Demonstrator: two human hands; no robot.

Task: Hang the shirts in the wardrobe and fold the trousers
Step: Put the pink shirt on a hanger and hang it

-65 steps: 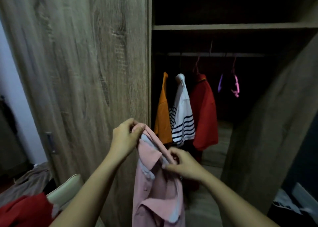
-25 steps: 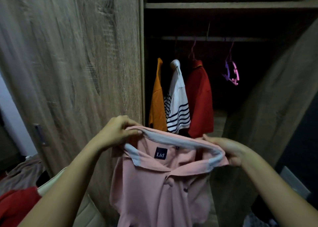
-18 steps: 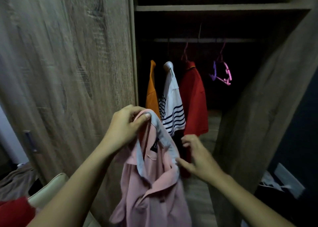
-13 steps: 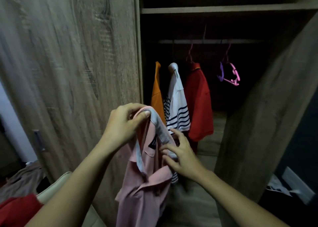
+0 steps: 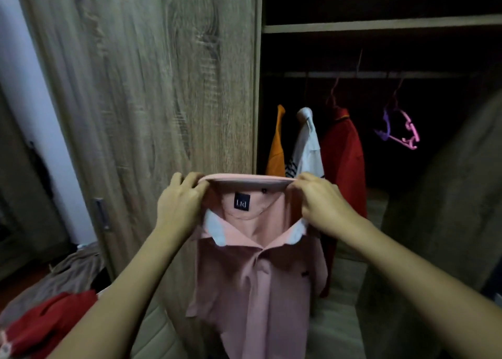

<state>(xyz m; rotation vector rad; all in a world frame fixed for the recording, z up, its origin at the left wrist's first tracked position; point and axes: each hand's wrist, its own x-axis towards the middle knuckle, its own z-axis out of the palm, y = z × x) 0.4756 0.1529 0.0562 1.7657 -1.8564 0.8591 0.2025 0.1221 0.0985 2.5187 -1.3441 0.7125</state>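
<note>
A pink polo shirt (image 5: 258, 282) with a white-edged collar and a dark neck label hangs in front of me, its front facing me. My left hand (image 5: 179, 203) pinches the left side of its neck opening and my right hand (image 5: 320, 203) pinches the right side, stretching the collar wide. Behind it the open wardrobe (image 5: 380, 27) has a rail (image 5: 380, 74) carrying an orange shirt (image 5: 275, 146), a white striped shirt (image 5: 308, 144) and a red shirt (image 5: 343, 152). Empty purple and pink hangers (image 5: 399, 130) hang further right on the rail.
The closed wooden wardrobe door (image 5: 149, 100) fills the left half, with a handle (image 5: 102, 213) low down. The open right door (image 5: 448, 209) leans in at the right. Red clothing (image 5: 46, 326) and brownish clothing (image 5: 68, 271) lie at lower left.
The shirt hung bunched from my left hand while my right hand worked at its collar. Now both hands hold the neck opening spread wide, label showing. The view has moved closer to the wardrobe.
</note>
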